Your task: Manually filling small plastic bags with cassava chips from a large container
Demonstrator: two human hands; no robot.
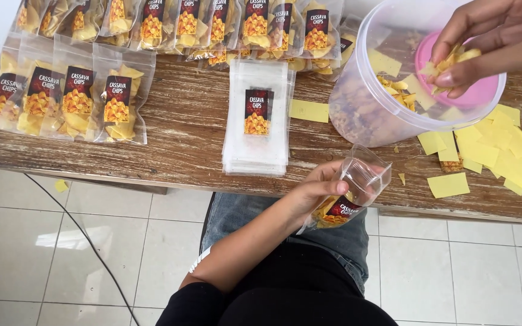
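Filled chip bags point(74, 99) are lying in rows along the upper left of the counter point(188, 130), with a stack of empty pouches point(257, 118) at centre. Just below centre, the left hand point(316, 188) is gripping an open clear pouch point(354, 193) over the lap, fingers curled round its neck. At upper right, the right hand point(490, 36) is pinching yellow chips point(448, 60) over the clear tub point(388, 90), fingers closed on them. The mouth should be gaping wide and sitting close under the chips, so none are dropping among the yellow paper slips point(496, 151)
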